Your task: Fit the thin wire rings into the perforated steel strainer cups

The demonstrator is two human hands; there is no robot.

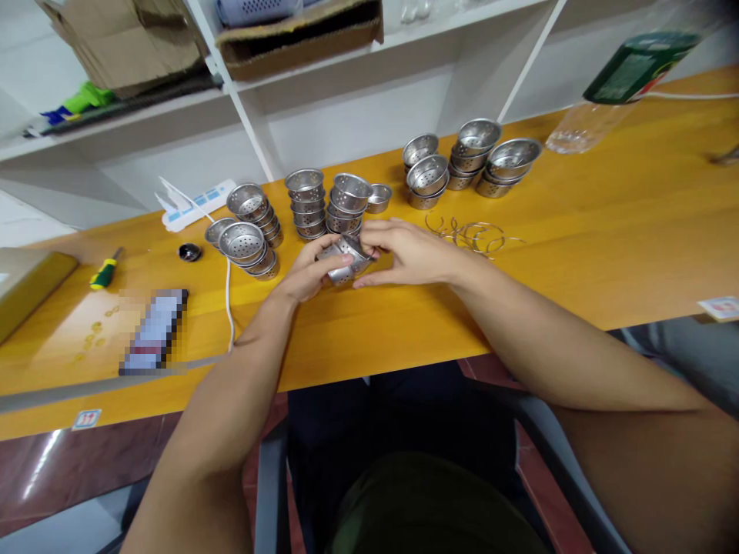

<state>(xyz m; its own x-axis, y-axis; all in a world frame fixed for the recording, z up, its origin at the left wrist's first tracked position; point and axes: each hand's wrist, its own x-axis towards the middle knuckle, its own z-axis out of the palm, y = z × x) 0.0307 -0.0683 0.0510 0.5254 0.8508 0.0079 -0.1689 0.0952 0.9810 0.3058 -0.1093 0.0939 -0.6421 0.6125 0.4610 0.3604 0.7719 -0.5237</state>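
Note:
My left hand (307, 271) is closed around a small perforated metal strainer cup (342, 271), held tilted just above the table's front half. At the cup's right side is my right hand (398, 250), its fingers pinched together at the rim. Whether a thin wire sits between those fingertips is too small to tell. Right behind the hands stand stacks of similar strainer cups (305, 206), with a single low cup (379, 198) beside them. Several loose curved wire rings (476, 235) lie on the table beyond my right forearm.
More stacked cups (245, 242) stand at left and others (483, 158) at back right. Leftward lie a phone (153, 331), screwdriver (105, 271), small dark round item (189, 252), power strip (199, 206) and white cable (229, 300). A plastic bottle (623, 88) stands far right; shelves line the back.

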